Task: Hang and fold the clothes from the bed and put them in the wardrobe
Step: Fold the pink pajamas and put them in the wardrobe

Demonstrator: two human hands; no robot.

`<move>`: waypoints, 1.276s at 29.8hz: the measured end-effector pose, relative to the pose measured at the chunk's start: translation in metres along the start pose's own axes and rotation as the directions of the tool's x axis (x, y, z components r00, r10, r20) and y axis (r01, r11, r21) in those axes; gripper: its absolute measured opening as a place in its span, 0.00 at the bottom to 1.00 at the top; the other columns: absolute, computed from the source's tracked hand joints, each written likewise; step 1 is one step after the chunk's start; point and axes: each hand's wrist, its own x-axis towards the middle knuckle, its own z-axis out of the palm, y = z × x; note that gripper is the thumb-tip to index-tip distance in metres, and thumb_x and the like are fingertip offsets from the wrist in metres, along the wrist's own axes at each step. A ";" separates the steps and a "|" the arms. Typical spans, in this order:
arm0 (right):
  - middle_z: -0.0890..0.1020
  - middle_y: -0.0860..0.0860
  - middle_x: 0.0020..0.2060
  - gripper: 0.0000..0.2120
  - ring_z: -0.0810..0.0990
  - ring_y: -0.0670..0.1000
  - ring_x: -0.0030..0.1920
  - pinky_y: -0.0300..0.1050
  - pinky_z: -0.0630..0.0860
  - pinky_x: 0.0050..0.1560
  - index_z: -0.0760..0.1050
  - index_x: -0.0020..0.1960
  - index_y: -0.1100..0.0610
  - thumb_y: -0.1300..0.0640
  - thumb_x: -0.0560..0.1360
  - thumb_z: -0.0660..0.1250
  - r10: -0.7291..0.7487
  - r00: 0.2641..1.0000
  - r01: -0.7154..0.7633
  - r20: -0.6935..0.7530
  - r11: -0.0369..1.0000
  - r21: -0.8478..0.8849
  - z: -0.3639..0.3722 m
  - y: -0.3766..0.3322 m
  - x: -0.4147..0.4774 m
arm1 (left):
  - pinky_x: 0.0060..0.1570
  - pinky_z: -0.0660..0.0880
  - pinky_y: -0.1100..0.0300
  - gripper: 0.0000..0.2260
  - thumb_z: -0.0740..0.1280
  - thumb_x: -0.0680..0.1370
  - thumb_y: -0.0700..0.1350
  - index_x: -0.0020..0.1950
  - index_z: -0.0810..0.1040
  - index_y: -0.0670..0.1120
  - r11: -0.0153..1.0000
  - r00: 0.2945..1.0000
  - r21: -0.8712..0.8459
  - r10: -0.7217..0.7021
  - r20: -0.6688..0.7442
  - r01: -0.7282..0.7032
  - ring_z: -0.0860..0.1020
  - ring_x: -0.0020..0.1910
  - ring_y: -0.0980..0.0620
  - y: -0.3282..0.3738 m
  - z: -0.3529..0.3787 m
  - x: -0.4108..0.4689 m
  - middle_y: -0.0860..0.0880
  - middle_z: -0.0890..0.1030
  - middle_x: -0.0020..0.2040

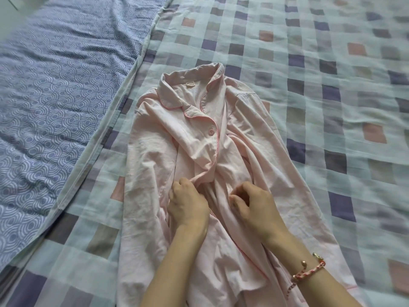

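As one crumpled pale-pink pyjama shirt (177, 140), red-piped with one button (211, 131) showing, lies on the checked bedspread (309, 107), the left hand (188, 204) and right hand (254, 204) pinch its middle folds.

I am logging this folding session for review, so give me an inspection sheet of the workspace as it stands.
Surface: checked bedspread, wrinkled.
Job's things: pink shirt lying on it, collar away from the person, front rumpled.
Clutter: nothing seen.
Grippers (hands): left hand pinches a fold of the shirt front; right hand curled at the front, grip unclear; bracelet on its wrist.
Cables: nothing seen.
Surroundings: blue patterned sheet beside the bedspread.
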 end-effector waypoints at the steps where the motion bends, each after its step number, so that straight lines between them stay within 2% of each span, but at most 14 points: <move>1: 0.81 0.44 0.35 0.06 0.80 0.48 0.40 0.50 0.77 0.46 0.77 0.39 0.50 0.59 0.72 0.68 0.036 0.999 -0.035 -0.007 0.998 0.055 -0.001 -0.001 -0.001 | 0.53 0.69 0.53 0.08 0.60 0.75 0.38 0.53 0.72 0.41 0.999 0.999 -0.024 0.048 -0.009 -0.048 0.73 0.58 0.43 -0.003 -0.004 -0.002 0.43 0.75 0.57; 4: 0.80 0.44 0.31 0.08 0.77 0.41 0.35 0.39 0.75 0.41 0.78 0.38 0.50 0.62 0.71 0.69 0.144 0.989 -0.143 0.013 0.961 0.235 -0.006 -0.004 -0.005 | 0.44 0.68 0.57 0.02 0.63 0.71 0.38 0.40 0.74 0.43 0.953 0.971 -0.209 0.196 -0.136 -0.222 0.76 0.46 0.45 -0.012 -0.019 -0.016 0.46 0.78 0.44; 7: 0.82 0.46 0.31 0.09 0.77 0.40 0.32 0.34 0.73 0.37 0.80 0.37 0.53 0.65 0.71 0.69 0.218 0.975 -0.210 0.034 0.870 0.446 -0.013 -0.012 -0.010 | 0.36 0.69 0.64 0.07 0.69 0.70 0.40 0.33 0.76 0.43 0.853 0.956 -0.443 0.194 -0.219 -0.274 0.77 0.35 0.51 -0.011 -0.035 -0.042 0.51 0.78 0.32; 9: 0.81 0.47 0.30 0.10 0.76 0.39 0.30 0.30 0.72 0.34 0.81 0.37 0.55 0.68 0.72 0.68 0.239 0.968 -0.239 0.077 0.784 0.572 -0.018 -0.019 -0.013 | 0.36 0.71 0.64 0.09 0.71 0.70 0.41 0.31 0.76 0.43 0.778 0.982 -0.599 0.131 -0.137 -0.188 0.76 0.32 0.54 -0.008 -0.036 -0.051 0.52 0.78 0.27; 11: 0.81 0.48 0.30 0.09 0.77 0.38 0.30 0.29 0.73 0.34 0.81 0.38 0.57 0.69 0.72 0.68 0.221 0.971 -0.227 0.088 0.750 0.621 -0.023 -0.025 -0.016 | 0.34 0.70 0.67 0.08 0.72 0.70 0.40 0.32 0.76 0.44 0.655 0.996 -0.755 0.061 0.067 0.011 0.75 0.31 0.58 -0.005 -0.031 -0.054 0.54 0.78 0.28; 13: 0.82 0.48 0.33 0.08 0.78 0.39 0.32 0.31 0.74 0.37 0.81 0.40 0.55 0.68 0.71 0.69 0.177 0.983 -0.176 0.055 0.796 0.580 -0.026 -0.026 -0.019 | 0.34 0.72 0.68 0.06 0.73 0.70 0.37 0.38 0.77 0.45 0.498 0.962 -0.839 0.030 0.270 0.219 0.77 0.35 0.56 -0.003 -0.026 -0.057 0.52 0.80 0.33; 15: 0.83 0.49 0.34 0.07 0.79 0.42 0.35 0.34 0.75 0.40 0.80 0.40 0.55 0.67 0.70 0.70 0.142 0.989 -0.139 0.032 0.859 0.492 -0.027 -0.024 -0.022 | 0.34 0.75 0.68 0.08 0.73 0.70 0.35 0.43 0.77 0.45 0.443 0.932 -0.839 0.020 0.361 0.315 0.79 0.36 0.55 -0.003 -0.022 -0.061 0.49 0.81 0.37; 18: 0.83 0.51 0.32 0.05 0.80 0.45 0.34 0.37 0.76 0.39 0.80 0.39 0.57 0.66 0.69 0.71 0.119 0.992 -0.130 0.052 0.901 0.415 -0.026 -0.020 -0.025 | 0.34 0.72 0.64 0.07 0.73 0.70 0.36 0.41 0.79 0.47 0.517 0.924 -0.795 0.018 0.382 0.319 0.77 0.33 0.55 -0.005 -0.016 -0.064 0.50 0.81 0.35; 21: 0.82 0.50 0.31 0.06 0.79 0.43 0.33 0.34 0.74 0.38 0.80 0.37 0.58 0.67 0.69 0.71 0.101 0.994 -0.107 0.034 0.929 0.354 -0.024 -0.017 -0.029 | 0.34 0.71 0.59 0.05 0.71 0.71 0.39 0.37 0.80 0.47 0.608 0.920 -0.743 0.050 0.388 0.280 0.76 0.31 0.52 -0.008 -0.013 -0.066 0.50 0.80 0.31; 23: 0.82 0.49 0.31 0.06 0.79 0.42 0.33 0.31 0.73 0.37 0.81 0.37 0.59 0.68 0.68 0.70 0.089 0.996 -0.084 -0.002 0.954 0.288 -0.021 -0.015 -0.032 | 0.33 0.72 0.58 0.05 0.70 0.72 0.38 0.38 0.80 0.46 0.615 0.929 -0.750 0.075 0.363 0.243 0.77 0.32 0.50 -0.010 -0.013 -0.068 0.48 0.81 0.31; 25: 0.82 0.48 0.31 0.06 0.80 0.42 0.34 0.32 0.74 0.38 0.81 0.37 0.58 0.68 0.68 0.70 0.081 0.997 -0.073 -0.020 0.965 0.250 -0.018 -0.014 -0.033 | 0.34 0.73 0.59 0.05 0.69 0.74 0.37 0.40 0.81 0.45 0.598 0.938 -0.774 0.101 0.331 0.209 0.76 0.31 0.52 -0.010 -0.015 -0.070 0.47 0.81 0.32; 29: 0.84 0.47 0.32 0.06 0.81 0.42 0.35 0.37 0.76 0.42 0.83 0.38 0.54 0.65 0.69 0.71 0.146 0.989 -0.148 0.032 0.922 0.357 -0.016 -0.014 -0.033 | 0.39 0.75 0.58 0.08 0.67 0.74 0.35 0.40 0.81 0.48 0.570 0.953 -0.802 0.101 0.287 0.182 0.77 0.32 0.56 -0.011 -0.013 -0.074 0.51 0.81 0.31; 33: 0.83 0.51 0.32 0.04 0.80 0.47 0.35 0.45 0.78 0.42 0.80 0.37 0.56 0.64 0.69 0.72 0.207 0.978 -0.193 0.021 0.867 0.459 -0.015 -0.015 -0.034 | 0.42 0.77 0.60 0.08 0.68 0.73 0.36 0.40 0.81 0.49 0.586 0.967 -0.800 0.107 0.232 0.128 0.79 0.35 0.58 -0.011 -0.009 -0.074 0.53 0.82 0.34; 38: 0.83 0.52 0.31 0.05 0.80 0.47 0.34 0.45 0.78 0.41 0.81 0.37 0.57 0.65 0.69 0.72 0.197 0.980 -0.167 -0.008 0.849 0.501 -0.015 -0.016 -0.036 | 0.41 0.76 0.62 0.07 0.68 0.73 0.37 0.40 0.80 0.49 0.600 0.972 -0.794 0.113 0.205 0.098 0.78 0.35 0.59 -0.009 -0.008 -0.075 0.53 0.82 0.34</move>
